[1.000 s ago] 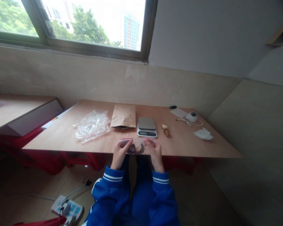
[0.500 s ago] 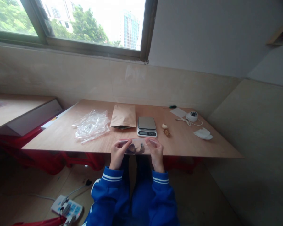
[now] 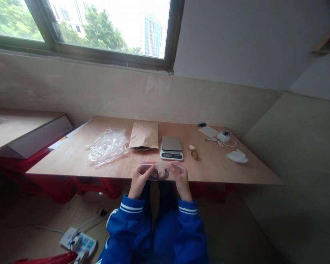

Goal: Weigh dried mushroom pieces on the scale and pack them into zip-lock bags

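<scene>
At the table's front edge, a clear zip bag (image 3: 161, 167) is stretched between my two hands, with dark and pale dried pieces showing inside it. My left hand (image 3: 139, 179) pinches the bag's left top edge, thumb along the front. The right top edge is gripped by my right hand (image 3: 180, 178) in the same way. Just beyond the bag stands a white kitchen scale (image 3: 171, 148) with a bare metal plate. Left of the scale lies a brown kraft pouch (image 3: 143, 135), its mouth slightly open toward me. Two small pieces, one pale (image 3: 192, 147) and one brown (image 3: 194, 155), rest right of the scale.
A pile of clear plastic bags (image 3: 107, 146) covers the left of the table (image 3: 63, 161). To the right are a white dome camera (image 3: 224, 136) with its cable, a crumpled white tissue (image 3: 237, 156), a white card (image 3: 208, 131) and a green-handled screwdriver (image 3: 201, 125). A power strip (image 3: 78, 242) lies on the floor.
My hands have drawn slightly closer together on the bag's top edge, the left one shifting a little rightward. The things on the table stay where they were.
</scene>
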Demonstrator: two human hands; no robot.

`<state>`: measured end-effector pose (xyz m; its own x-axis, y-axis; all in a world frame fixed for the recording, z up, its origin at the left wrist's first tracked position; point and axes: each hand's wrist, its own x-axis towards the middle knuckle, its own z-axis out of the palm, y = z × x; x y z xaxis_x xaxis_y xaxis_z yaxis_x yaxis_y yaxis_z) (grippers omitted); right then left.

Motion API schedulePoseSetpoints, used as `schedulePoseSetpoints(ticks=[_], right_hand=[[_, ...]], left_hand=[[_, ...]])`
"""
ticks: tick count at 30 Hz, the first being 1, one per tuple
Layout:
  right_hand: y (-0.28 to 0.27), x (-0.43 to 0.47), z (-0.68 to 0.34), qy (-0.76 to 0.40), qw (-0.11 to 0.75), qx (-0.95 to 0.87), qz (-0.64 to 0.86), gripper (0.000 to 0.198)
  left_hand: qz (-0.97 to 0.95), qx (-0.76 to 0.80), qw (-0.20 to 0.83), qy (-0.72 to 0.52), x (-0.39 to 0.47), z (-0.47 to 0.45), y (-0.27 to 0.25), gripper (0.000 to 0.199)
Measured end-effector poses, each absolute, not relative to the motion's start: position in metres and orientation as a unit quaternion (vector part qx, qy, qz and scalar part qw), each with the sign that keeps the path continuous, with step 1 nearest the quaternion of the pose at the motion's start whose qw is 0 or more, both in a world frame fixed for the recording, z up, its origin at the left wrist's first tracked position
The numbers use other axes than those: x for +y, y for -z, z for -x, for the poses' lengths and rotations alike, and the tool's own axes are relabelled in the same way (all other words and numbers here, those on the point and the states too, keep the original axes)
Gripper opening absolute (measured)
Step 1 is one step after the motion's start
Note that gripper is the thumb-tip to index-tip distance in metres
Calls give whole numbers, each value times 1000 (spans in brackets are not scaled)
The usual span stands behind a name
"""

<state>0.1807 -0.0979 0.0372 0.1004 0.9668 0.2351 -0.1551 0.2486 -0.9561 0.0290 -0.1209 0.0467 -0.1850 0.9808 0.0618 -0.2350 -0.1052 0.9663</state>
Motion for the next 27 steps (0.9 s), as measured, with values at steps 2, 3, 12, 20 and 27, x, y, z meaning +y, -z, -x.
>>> schedulePoseSetpoints(ticks=[2,3,12,20,27], right_hand=[[-38,-99,-180,-450,616,-500,410,18],[-39,-99,-179,-447,615,-504,409,18],[-38,-99,-179,-411,630,-513,414,15],[-39,-101,-174,-495,604,-477,403,22],[-38,-99,-168,-484,582,-498,423,27]], left_hand=[[-431,452,483,-614,-121,-28,-48,34],[-440,453,479,-610,-122,-28,-48,32],[-439,456,457,-625,-125,-30,-51,28],[-446,454,449,-627,-124,-32,-53,29],[-481,453,452,-599,-123,-32,-52,29]])
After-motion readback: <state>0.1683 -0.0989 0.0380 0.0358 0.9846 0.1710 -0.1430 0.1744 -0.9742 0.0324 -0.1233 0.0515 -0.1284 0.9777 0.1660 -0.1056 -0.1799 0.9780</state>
